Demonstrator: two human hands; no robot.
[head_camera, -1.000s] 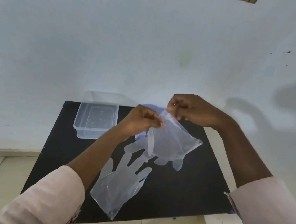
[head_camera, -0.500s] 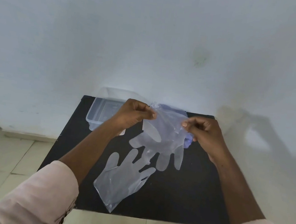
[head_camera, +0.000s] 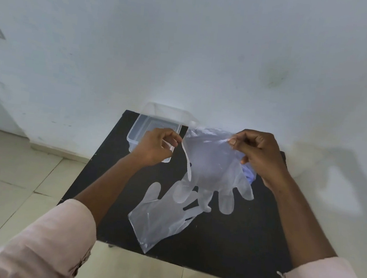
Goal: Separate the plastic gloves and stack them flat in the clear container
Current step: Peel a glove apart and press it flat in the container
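Observation:
A thin clear plastic glove (head_camera: 213, 166) hangs fingers-down above the black table (head_camera: 224, 243), stretched at its cuff between both hands. My left hand (head_camera: 157, 146) pinches the cuff's left corner; my right hand (head_camera: 257, 152) pinches the right corner. A second clear glove (head_camera: 159, 219) lies flat on the table below, fingers pointing toward the far right and partly under the hanging glove's fingers. The clear container (head_camera: 154, 125) stands at the table's far left corner, partly behind my left hand; it looks bare inside.
A bluish bundle of plastic (head_camera: 249, 174) shows behind my right hand on the table. A white wall rises directly behind the table. Pale floor tiles (head_camera: 17, 179) lie to the left and in front.
My hands have moved apart, spreading the held glove's cuff wider so it hangs flat. The camera view has shifted left. The glove on the table has stayed put.

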